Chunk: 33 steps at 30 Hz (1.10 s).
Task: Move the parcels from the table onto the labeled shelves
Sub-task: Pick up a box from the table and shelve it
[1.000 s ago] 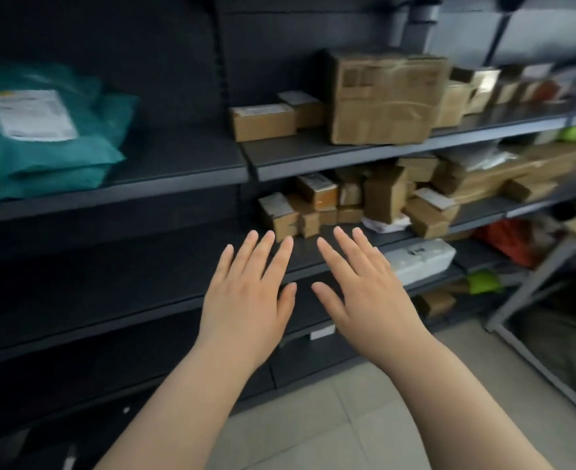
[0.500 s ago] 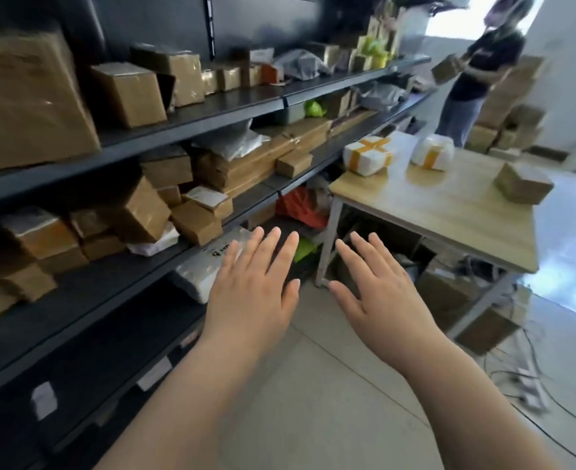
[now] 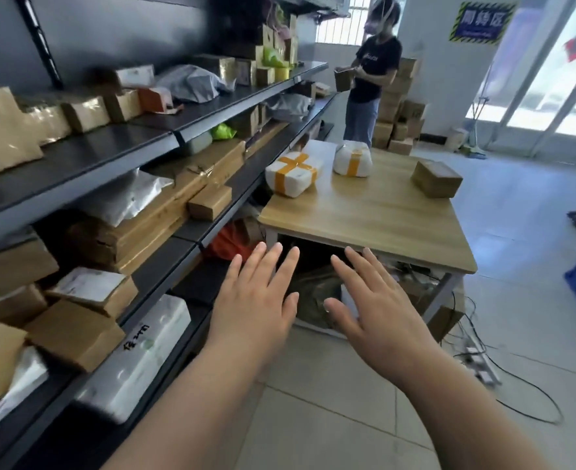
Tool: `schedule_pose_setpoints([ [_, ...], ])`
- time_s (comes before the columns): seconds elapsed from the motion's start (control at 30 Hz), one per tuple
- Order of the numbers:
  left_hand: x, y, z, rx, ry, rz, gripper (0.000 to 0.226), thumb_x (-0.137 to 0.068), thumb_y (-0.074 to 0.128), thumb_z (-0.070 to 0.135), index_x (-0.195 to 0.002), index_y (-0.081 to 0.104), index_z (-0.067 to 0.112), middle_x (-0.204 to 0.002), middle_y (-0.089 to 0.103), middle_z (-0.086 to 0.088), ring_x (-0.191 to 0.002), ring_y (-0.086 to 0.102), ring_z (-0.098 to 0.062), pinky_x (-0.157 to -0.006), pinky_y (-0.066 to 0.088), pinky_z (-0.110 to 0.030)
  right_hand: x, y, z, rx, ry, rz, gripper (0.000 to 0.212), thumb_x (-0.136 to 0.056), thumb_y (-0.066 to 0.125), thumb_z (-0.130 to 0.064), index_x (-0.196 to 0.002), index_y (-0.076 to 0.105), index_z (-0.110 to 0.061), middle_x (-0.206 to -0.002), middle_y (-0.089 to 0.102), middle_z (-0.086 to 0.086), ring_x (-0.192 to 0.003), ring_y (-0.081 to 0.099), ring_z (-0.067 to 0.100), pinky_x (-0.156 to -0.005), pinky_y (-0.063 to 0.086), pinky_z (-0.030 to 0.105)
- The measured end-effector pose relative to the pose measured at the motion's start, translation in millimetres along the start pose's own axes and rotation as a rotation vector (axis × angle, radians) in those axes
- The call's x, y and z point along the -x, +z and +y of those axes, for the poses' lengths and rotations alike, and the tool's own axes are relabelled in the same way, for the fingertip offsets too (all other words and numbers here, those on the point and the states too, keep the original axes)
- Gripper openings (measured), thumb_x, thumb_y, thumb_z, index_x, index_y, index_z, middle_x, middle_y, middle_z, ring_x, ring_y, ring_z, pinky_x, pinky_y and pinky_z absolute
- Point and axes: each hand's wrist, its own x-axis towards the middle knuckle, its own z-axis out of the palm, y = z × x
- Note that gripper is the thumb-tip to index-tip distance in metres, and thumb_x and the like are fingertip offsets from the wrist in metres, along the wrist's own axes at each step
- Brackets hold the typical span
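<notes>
Before the near edge of the table [image 3: 364, 218], left hand [image 3: 256, 303] and right hand [image 3: 378, 317] extend palm-down, fingers straight, slightly apart, empty. Cross-taped parcel [image 3: 293, 176] at left edge, white parcel [image 3: 352, 159] at far edge, brown box [image 3: 435, 178] at right edge. Under-table items [image 3: 315, 288] indistinct.

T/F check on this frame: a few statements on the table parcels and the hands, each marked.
1. Three parcels lie on the table. True.
2. The left hand grips a parcel. False: it and the right hand are both open, fingers straight, holding nothing.
3. The near white parcel and the far white parcel both carry orange tape. True.
4. The brown box sits between the two white parcels. False: it lies apart from them, at the table's right side.
</notes>
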Motion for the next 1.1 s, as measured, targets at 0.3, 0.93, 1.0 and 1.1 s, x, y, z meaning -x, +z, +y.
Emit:
schedule_pose_setpoints([
  [0.3, -120.6, 37.1, -18.2, 0.011, 0.198, -0.026, 0.057, -0.094, 0.041, 0.037, -0.147, 0.034, 0.018, -0.147, 0.044, -0.006, -0.139, 0.036, -0.025, -0.112, 0.02, -0.042, -70.0, 10.5, 41.6, -0.017, 0.209, 0.073, 0.068, -0.092, 0.021, -0.064, -0.151, 0.005, -0.036, -0.16, -0.005, -0.013, -0.144, -0.017, 0.003, -0.119, -0.003, 0.028],
  [0.93, -368.4, 133.5, 131.8, 0.032, 0.337, -0.105, 0.064, -0.101, 0.025, 0.041, -0.15, -0.014, 0.03, -0.161, -0.006, 0.006, -0.147, -0.008, -0.014, -0.118, -0.006, -0.036, -206.0, -56.6, 277.6, 0.033, 0.382, 0.107, 0.064, -0.098, 0.032, -0.05, -0.152, 0.004, -0.032, -0.16, -0.006, -0.01, -0.146, -0.013, 0.009, -0.109, -0.007, 0.02],
  [1.0, -392.5, 144.3, 150.3, 0.038, 0.308, -0.113, 0.063, -0.101, 0.024, 0.041, -0.15, -0.014, 0.029, -0.161, -0.006, 0.006, -0.147, -0.009, -0.014, -0.119, -0.005, -0.036, -221.0, -65.1, 305.3, 0.063, 0.369, 0.089, 0.064, -0.098, 0.032, -0.05, -0.152, 0.004, -0.031, -0.161, -0.006, -0.008, -0.146, -0.012, 0.01, -0.11, -0.007, 0.019],
  [1.1, -420.6, 159.9, 172.4, 0.079, 0.296, -0.125, 0.063, -0.101, 0.025, 0.04, -0.151, -0.013, 0.029, -0.161, -0.004, 0.006, -0.147, -0.009, -0.014, -0.118, -0.006, -0.035, -242.5, -72.2, 339.2, 0.081, 0.351, 0.075, 0.065, -0.098, 0.033, -0.05, -0.152, 0.005, -0.03, -0.161, -0.005, -0.006, -0.147, -0.011, 0.011, -0.111, -0.006, 0.021],
])
